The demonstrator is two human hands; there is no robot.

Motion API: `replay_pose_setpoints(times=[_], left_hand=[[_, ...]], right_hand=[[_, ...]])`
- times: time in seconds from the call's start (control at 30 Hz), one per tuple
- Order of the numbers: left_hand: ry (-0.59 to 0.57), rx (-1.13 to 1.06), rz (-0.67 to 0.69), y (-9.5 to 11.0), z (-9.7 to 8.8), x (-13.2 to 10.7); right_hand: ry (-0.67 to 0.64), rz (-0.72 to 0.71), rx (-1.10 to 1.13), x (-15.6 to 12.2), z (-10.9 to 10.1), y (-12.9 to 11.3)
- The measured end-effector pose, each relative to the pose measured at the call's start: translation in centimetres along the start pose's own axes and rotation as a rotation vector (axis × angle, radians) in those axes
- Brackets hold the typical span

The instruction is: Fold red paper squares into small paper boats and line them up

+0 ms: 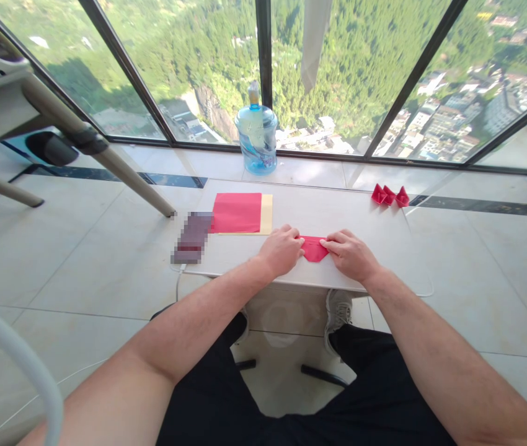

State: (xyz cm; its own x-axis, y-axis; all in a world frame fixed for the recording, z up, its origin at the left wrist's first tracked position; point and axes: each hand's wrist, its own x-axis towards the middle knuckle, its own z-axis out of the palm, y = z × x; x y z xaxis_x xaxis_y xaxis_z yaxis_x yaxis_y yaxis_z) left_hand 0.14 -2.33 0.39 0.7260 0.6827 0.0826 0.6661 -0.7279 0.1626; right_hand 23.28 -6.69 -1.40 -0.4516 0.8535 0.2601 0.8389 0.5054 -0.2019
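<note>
A small folded piece of red paper (314, 248) lies on the white table (338, 217) near its front edge. My left hand (282, 249) presses on its left end with fingers curled together. My right hand (349, 254) presses on its right end the same way, fingertips on the paper. A stack of flat paper sheets (238, 212), red on top with a pale yellow one under it, lies to the left behind my left hand. Three small folded red paper shapes (389, 195) stand in a row at the table's far right corner.
A blurred-out flat object (193, 237) lies at the table's left edge. A blue water jug (256, 133) stands on the floor by the window behind the table. Slanted legs of a machine (105, 158) cross the floor at left. My shoe (338, 310) shows under the table.
</note>
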Motion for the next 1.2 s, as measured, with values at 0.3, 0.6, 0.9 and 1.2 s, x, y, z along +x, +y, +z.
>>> replay_pose_setpoints(times=[0.3,0.6,0.9,1.2], left_hand=[[0.057,0.033,-0.151,0.2,0.0,-0.8],[0.079,0.038,-0.232,0.4,0.2,-1.3],[0.096,0.023,-0.315,0.4,0.0,-1.5],[0.154,-0.079,-0.041,2.6,0.6,-1.2]], right_hand=[[-0.003,0.078,-0.113,-1.4,-0.9,0.2],[0.012,0.195,-0.174,-2.0,-0.8,0.1],[-0.025,0.265,-0.141,-1.1,-1.3,-0.4],[0.007,0.333,0.002,2.2,-0.5,-2.8]])
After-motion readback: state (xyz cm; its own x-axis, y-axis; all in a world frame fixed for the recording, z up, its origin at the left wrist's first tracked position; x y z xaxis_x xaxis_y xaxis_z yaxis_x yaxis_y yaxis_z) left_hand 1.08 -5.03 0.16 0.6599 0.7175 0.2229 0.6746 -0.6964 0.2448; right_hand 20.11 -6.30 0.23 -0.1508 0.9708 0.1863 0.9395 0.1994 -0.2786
